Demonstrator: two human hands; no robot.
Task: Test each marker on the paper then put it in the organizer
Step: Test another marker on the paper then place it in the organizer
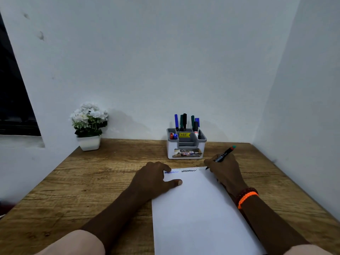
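Near the paper's (198,208) far edge, the right hand (225,171) grips a green-capped marker (223,155) writing beside blue and black scribbles, the left hand (152,178) rests open, and the organizer (186,144) beyond already holds several markers.

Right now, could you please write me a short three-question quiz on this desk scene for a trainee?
1. True or false: the right hand holds a marker with its tip at the paper's top edge.
2. Which hand rests flat on the paper to steady it?
A. left hand
B. right hand
C. neither
3. Fill in: the scribbles already on the paper are blue and ____.

Key
1. True. The marker in hand has a green end cap, and the organizer stands behind the paper, apart from it.
2. A.
3. Black.
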